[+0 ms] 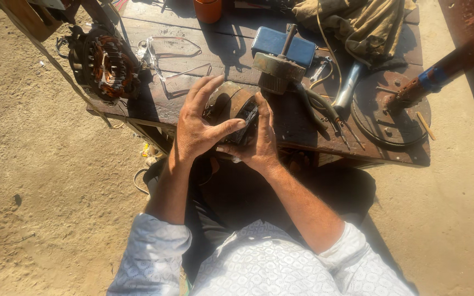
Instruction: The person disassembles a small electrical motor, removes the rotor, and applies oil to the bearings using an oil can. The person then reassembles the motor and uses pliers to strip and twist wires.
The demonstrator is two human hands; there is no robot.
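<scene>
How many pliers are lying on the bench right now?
1: a pair of pliers lies right of the right hand, beside the blue motor housing. Others may be hidden under the cloth.

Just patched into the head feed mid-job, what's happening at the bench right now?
A person seated at a low wooden workbench holds a small dark part between both hands at the bench's near edge. The left hand spreads its fingers over it, thumb pressed against it; the right hand cups it from the other side. On the bench sit a copper-wound motor stator, a blue metal box, pliers, a round rusty plate and crumpled cloth.
</scene>
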